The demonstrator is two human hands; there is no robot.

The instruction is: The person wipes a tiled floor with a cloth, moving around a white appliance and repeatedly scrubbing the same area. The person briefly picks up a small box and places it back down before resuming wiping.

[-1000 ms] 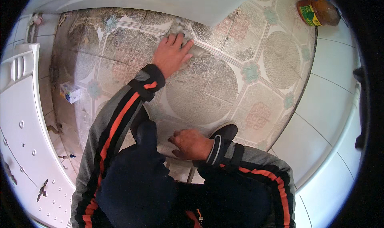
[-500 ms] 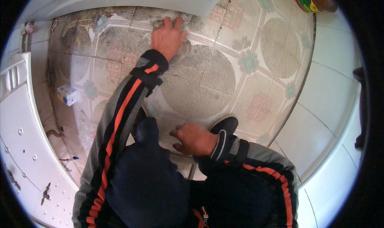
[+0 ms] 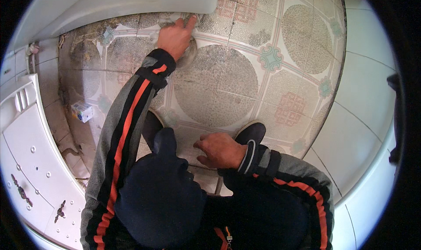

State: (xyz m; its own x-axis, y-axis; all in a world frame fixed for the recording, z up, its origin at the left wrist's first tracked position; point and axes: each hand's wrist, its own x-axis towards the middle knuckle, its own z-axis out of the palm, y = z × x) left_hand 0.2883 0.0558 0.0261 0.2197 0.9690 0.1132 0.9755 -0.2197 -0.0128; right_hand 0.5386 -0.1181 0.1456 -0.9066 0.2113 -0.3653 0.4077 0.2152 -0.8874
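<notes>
Rag (image 3: 188, 56) | beneath left hand (image 3: 176, 38), jutting out beside palm | grip hidden, cannot tell

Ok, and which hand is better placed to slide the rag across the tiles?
Probably your left hand: it's on the rag, reaching out over the tiles. Your right hand is back near the right shoe, with nothing visible in it.

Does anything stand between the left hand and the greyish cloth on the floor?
Nothing visible does: the left hand lies directly on the crumpled cloth, over the patterned floor tiles. The white fixture borders them on the far side, not between.
</notes>
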